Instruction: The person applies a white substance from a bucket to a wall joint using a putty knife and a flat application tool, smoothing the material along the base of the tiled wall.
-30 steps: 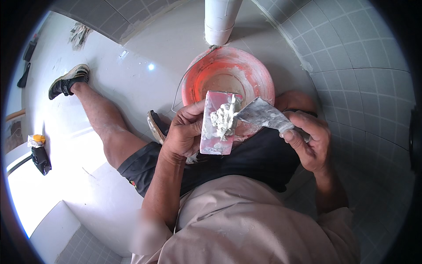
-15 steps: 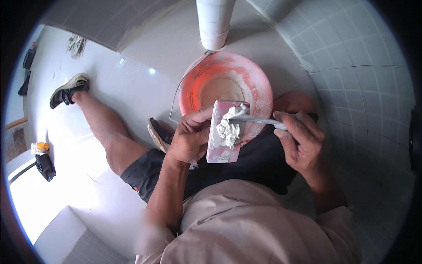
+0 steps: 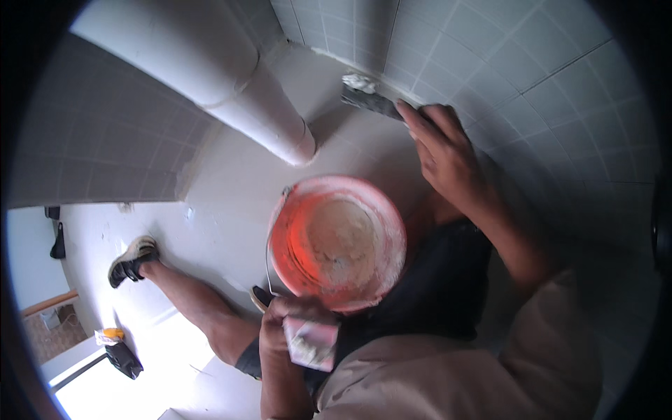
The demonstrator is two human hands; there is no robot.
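Observation:
My right hand (image 3: 448, 157) is closed round a putty knife (image 3: 378, 105), reaching out at the upper right. A lump of white paste (image 3: 360, 83) sits on its blade, close to the joint between the floor and the tiled wall; whether the blade touches there I cannot tell. My left hand (image 3: 277, 327) grips a small pink board (image 3: 318, 330) low in front of my body, with white paste smeared on it. Just beyond the left hand stands a red bucket (image 3: 277, 238) with a wire handle, its wall crusted white and pale paste in the bottom.
A thick white pipe (image 3: 280, 129) comes down to the floor behind the bucket. Grey tiled wall (image 3: 560, 119) rises on the right. My leg (image 3: 189, 297) stretches out to the left. A black object (image 3: 123, 360) with something yellow on it lies at the lower left.
My right hand has moved away from the board, up and toward the wall, carrying paste on the putty knife. The left hand with the board is lower in view, and the view has shifted.

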